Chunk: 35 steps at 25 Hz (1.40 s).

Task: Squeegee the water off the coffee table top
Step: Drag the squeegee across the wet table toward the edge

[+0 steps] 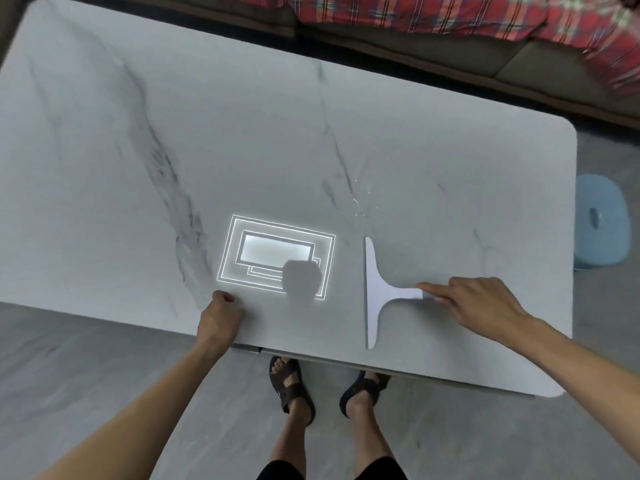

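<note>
Two hands: left hand fisted on table; right hand straight-fingered, touching squeegee handle.

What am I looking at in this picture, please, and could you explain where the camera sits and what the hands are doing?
There is no machine here: a person wears a camera on the head, and it looks down at their own bare hands. The left hand rests, fingers curled, at the near edge of the marble-look coffee table. The right hand touches the handle of a white squeegee, which lies flat on the table. Water drops glisten beyond it. Nothing is lifted yet.
</note>
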Tool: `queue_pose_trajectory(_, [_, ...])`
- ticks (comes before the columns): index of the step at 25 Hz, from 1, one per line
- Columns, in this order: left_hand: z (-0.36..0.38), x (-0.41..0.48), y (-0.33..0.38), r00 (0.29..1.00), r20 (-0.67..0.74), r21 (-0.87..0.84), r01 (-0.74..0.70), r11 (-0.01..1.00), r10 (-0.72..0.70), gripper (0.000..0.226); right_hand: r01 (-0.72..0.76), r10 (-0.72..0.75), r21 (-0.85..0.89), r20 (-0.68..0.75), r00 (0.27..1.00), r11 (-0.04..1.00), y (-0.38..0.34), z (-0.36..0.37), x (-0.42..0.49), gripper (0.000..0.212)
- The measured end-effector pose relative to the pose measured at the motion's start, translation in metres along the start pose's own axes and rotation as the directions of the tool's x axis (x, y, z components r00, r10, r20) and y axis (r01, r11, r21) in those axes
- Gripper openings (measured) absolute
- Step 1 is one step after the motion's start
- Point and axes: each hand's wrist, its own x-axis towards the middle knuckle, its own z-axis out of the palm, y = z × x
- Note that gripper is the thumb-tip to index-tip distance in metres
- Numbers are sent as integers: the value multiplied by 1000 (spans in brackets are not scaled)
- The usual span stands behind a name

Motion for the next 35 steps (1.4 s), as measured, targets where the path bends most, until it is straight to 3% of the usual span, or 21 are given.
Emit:
queue_pose_trajectory(4, [-9, 1, 28, 997, -6, -50, -80, 996, 80, 31, 1, -2, -39, -20, 1000, 999, -10, -28, 17, 34])
queue_pose_trajectory(7, [-17, 7, 45, 991, -105, -122, -91, 988, 78, 25, 180, -178, 77, -36, 983, 981, -65, -45, 70, 33])
queue_pose_trajectory(10, [-26, 18, 52, 969, -244, -189, -75, 979, 27, 22, 421, -421, 153, -31, 906, 894, -140, -49, 137, 33])
queue_pose_trajectory(13, [-28, 27, 52, 968, -251, -154, -15, 988, -25, 32, 495, -502, 183, -11, 865, 850, -182, -43, 185, 33])
queue_pose_trajectory(16, [-15, 31, 68, 985, -161, -84, 52, 995, -65, 28, 442, -432, 219, -97, 897, 870, -143, -34, 203, 30])
queue_pose_trajectory(19, [9, 34, 105, 995, -72, -61, 69, 996, -74, 26, 316, -286, 305, -142, 948, 898, -53, -30, 201, 25])
queue_pose_trajectory(27, [88, 47, 228, 981, 128, 109, -161, 981, 147, 15, 27, 8, 309, -109, 994, 951, 117, 6, 128, 36])
queue_pose_trajectory(29, [105, 50, 242, 977, 192, 232, -141, 962, 97, 11, -52, 81, 291, -86, 993, 955, 148, 11, 99, 37])
queue_pose_trajectory(32, [109, 54, 255, 979, 204, 305, -42, 951, -22, 44, -144, 161, 226, -58, 985, 963, 178, 12, 63, 39])
queue_pose_trajectory(35, [104, 53, 263, 987, 161, 319, -42, 947, -10, 37, -195, 218, 178, -126, 968, 965, 187, 0, 44, 37])
